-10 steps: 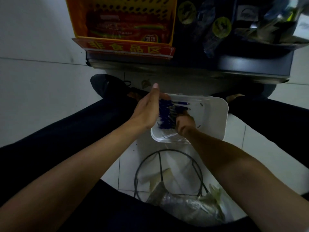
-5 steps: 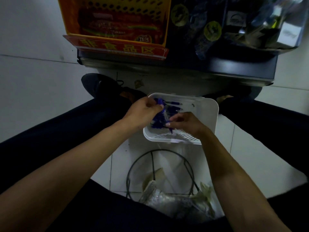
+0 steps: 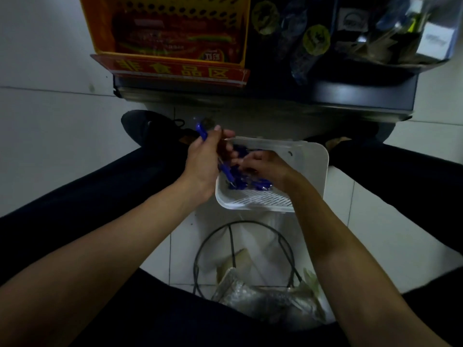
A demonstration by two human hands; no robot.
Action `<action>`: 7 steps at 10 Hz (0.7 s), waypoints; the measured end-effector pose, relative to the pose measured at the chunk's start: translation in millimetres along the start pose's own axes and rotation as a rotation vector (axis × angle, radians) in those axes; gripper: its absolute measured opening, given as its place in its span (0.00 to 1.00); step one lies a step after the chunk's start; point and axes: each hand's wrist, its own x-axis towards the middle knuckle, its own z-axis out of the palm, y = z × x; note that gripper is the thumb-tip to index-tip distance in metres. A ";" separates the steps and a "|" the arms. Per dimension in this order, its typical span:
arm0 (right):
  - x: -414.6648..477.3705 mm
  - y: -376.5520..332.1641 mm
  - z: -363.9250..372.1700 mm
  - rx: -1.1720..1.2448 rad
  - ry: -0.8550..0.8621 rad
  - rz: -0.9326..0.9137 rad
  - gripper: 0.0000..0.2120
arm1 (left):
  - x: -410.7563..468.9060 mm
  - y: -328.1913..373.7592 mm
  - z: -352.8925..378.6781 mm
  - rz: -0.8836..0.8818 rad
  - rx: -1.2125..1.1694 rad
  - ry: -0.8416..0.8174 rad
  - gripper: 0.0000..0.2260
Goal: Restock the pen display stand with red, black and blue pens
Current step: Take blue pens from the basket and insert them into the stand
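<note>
A white slotted plastic basket (image 3: 310, 166) rests between my knees and holds a heap of blue pens (image 3: 250, 182). My left hand (image 3: 205, 161) is at the basket's left rim, closed around a few blue pens (image 3: 201, 132) whose ends stick out above and below the fist. My right hand (image 3: 265, 166) reaches into the heap with fingers curled among the pens; whether it grips one is hidden. No red or black pens are visible, and no pen display stand can be made out.
A wire waste bin (image 3: 245, 266) with a plastic liner stands on the white tiled floor below the basket. Ahead is a dark shelf base (image 3: 275, 96) carrying an orange perforated crate (image 3: 170, 28) and packaged goods (image 3: 313, 38). My dark-trousered legs flank the basket.
My left hand has lifted from the heap to the basket's left rim with blue pens in its fist. My right hand has pushed deeper into the pens.
</note>
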 end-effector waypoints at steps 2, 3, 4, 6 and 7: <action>19.7 46.3 -5.4 -0.587 0.218 0.128 0.18 | 2.4 0.0 -6.8 -0.069 0.084 0.035 0.12; 25.1 55.7 6.0 -0.456 0.119 0.158 0.19 | 0.7 0.0 -4.4 -0.087 0.129 0.027 0.15; 37.0 64.4 11.7 -0.476 0.207 0.162 0.11 | 0.4 1.0 -3.2 -0.086 0.145 -0.011 0.13; 65.8 104.8 2.1 -0.753 0.076 0.087 0.24 | -5.9 3.8 3.7 -0.130 0.205 -0.088 0.12; 42.6 75.9 -9.1 -0.813 -0.007 0.108 0.17 | -5.4 0.2 4.9 -0.125 0.216 -0.059 0.12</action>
